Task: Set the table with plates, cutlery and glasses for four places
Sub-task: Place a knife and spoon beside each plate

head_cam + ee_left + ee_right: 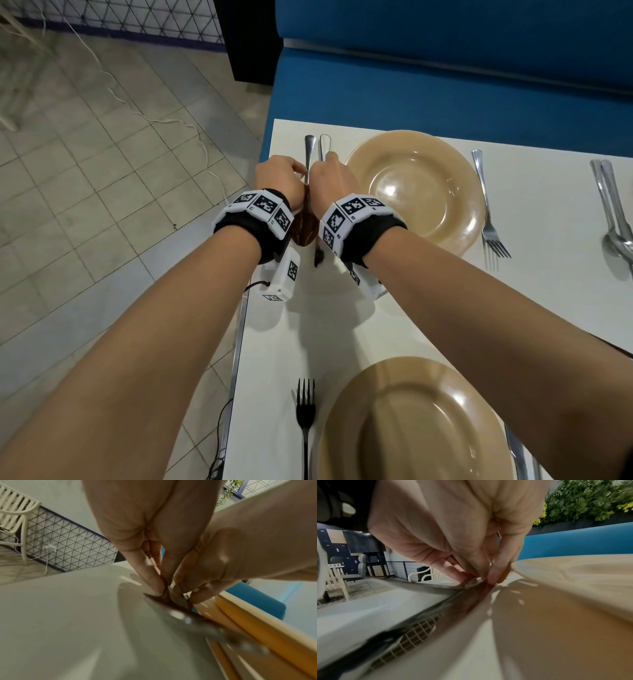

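Observation:
At the table's (534, 308) far left corner, a spoon (309, 147) and a knife (324, 142) lie side by side, left of a beige plate (414, 192). My left hand (297, 171) pinches the spoon's handle; its bowl (303, 234) shows between my wrists. My right hand (329, 160) pinches the knife, whose tip (318, 261) points toward me. In the left wrist view the fingertips (158, 588) close on the spoon (185, 616) low over the table. In the right wrist view the fingertips (491, 580) hold the knife (423, 612) beside the plate (573, 574).
A fork (490, 219) lies right of the far plate; another spoon and knife pair (613, 212) lies at the right edge. A second beige plate (411, 425) sits near me with a fork (305, 411) on its left. A blue bench (445, 78) runs behind the table.

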`<act>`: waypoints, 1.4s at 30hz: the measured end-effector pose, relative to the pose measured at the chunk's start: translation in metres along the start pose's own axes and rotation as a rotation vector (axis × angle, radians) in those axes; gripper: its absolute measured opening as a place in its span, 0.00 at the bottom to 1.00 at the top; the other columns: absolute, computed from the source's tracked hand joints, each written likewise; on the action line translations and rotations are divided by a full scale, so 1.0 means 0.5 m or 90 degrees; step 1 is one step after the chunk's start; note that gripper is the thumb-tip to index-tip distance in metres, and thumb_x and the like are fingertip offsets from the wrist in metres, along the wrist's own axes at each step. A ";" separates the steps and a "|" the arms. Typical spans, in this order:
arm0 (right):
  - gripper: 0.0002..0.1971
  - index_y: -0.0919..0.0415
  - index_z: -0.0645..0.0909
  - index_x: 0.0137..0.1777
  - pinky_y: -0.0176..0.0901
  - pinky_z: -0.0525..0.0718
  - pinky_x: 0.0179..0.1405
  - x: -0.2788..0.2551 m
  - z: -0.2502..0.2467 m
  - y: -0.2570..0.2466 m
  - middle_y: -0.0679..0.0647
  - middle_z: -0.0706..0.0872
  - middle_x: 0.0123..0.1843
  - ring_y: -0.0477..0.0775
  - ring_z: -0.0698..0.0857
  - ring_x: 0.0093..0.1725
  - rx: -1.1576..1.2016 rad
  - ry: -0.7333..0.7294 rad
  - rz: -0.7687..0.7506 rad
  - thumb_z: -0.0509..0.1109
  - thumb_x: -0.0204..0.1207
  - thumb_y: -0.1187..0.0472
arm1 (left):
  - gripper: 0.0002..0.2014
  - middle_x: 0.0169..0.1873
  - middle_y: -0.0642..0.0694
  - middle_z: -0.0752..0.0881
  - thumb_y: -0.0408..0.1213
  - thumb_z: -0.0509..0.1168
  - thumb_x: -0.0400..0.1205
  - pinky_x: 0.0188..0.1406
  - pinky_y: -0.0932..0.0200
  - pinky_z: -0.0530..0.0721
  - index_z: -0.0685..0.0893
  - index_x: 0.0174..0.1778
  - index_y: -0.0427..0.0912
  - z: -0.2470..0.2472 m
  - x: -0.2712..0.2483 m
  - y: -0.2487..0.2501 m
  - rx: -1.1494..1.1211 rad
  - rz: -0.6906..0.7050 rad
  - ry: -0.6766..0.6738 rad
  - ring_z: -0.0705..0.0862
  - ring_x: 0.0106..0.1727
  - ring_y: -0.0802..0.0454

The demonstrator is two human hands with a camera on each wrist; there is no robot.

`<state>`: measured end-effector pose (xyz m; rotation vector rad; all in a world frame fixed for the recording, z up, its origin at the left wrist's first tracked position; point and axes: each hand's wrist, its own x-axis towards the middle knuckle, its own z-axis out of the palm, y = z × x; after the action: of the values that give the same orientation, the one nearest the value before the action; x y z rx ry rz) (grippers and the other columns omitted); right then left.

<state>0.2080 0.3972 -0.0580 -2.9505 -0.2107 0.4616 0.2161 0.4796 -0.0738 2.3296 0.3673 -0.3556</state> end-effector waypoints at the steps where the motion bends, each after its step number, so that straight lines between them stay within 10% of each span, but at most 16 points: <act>1: 0.16 0.68 0.76 0.67 0.46 0.78 0.58 0.001 0.000 0.000 0.66 0.69 0.73 0.63 0.83 0.62 0.001 -0.001 0.002 0.55 0.83 0.70 | 0.16 0.57 0.40 0.87 0.26 0.64 0.79 0.46 0.64 0.76 0.85 0.60 0.42 0.000 0.002 0.001 0.001 0.000 0.002 0.85 0.59 0.46; 42: 0.18 0.66 0.73 0.72 0.49 0.78 0.58 -0.002 0.001 0.003 0.64 0.72 0.68 0.64 0.81 0.63 0.002 -0.014 -0.018 0.53 0.84 0.67 | 0.17 0.60 0.42 0.86 0.27 0.58 0.82 0.47 0.67 0.72 0.85 0.62 0.42 0.002 0.011 0.010 0.020 0.037 0.024 0.83 0.60 0.47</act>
<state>0.2071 0.3955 -0.0583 -2.9371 -0.2531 0.4900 0.2229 0.4765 -0.0734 2.3748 0.3136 -0.2919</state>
